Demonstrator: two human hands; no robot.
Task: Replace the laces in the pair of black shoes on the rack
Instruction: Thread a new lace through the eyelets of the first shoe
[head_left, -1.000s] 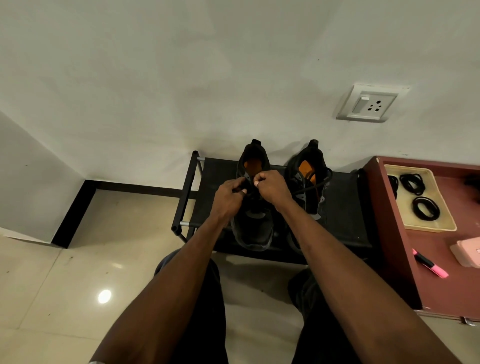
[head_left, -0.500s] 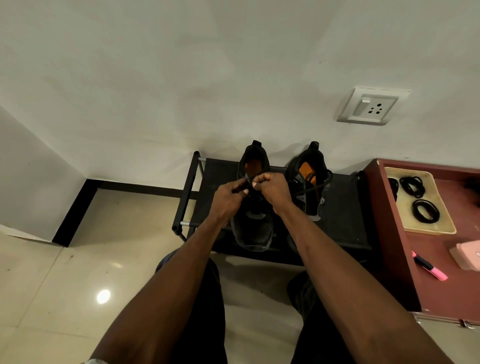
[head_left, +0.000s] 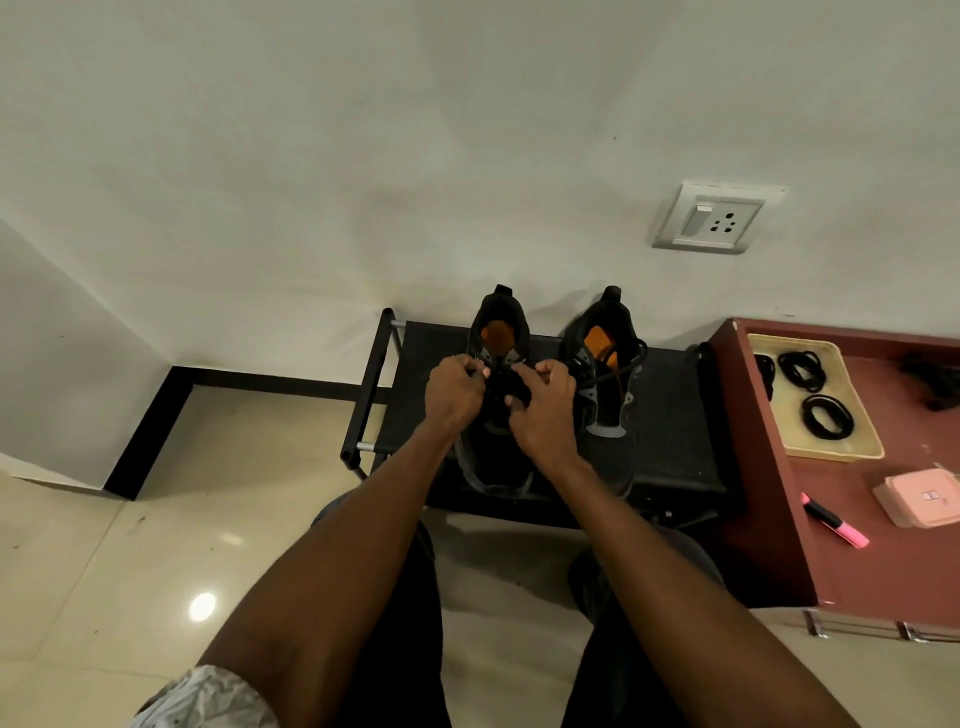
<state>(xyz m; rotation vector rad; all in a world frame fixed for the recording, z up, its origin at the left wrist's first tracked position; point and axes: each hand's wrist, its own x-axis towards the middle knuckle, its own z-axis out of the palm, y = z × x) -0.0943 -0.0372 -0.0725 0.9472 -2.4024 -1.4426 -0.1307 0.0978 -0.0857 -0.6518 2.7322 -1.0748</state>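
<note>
Progress: the left hand and right hand are both working at the lace over the tongue of the left shoe, fingers curled and apparently pinching it; whether old or new lace, too dark to tell.
Left to do: the right shoe is sitting just beside it on the rack, its lace hanging loose.
Around: lace coils are lying in a tray on the worktop; a pink marker is near its front edge.
Obstruction: nothing is blocking the hands.
</note>
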